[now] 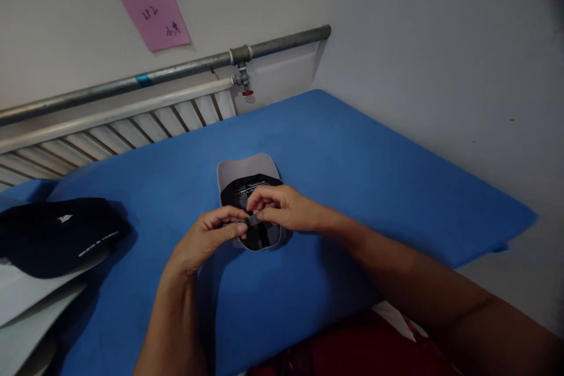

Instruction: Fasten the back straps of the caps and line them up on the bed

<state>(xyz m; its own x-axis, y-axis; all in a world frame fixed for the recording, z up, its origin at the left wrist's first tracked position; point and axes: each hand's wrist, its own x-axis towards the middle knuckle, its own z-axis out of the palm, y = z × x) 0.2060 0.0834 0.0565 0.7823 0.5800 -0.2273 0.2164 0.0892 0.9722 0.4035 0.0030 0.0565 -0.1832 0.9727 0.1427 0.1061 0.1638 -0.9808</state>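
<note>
A grey cap (247, 167) with a black lining lies upside down on the blue mat (352, 158), its brim pointing away from me. Both hands meet over its rear opening. My left hand (207, 238) pinches the dark back strap (252, 221) between thumb and forefinger. My right hand (286, 208) has its fingers curled onto the same strap from the other side. The strap's ends are hidden under my fingers.
A black cap (57, 235) with white lettering rests at the left on white sheets (30, 299). A metal pipe with a red valve (247, 92) and a white radiator run along the wall, under a pink note (154, 12). Red cloth lies at the near edge.
</note>
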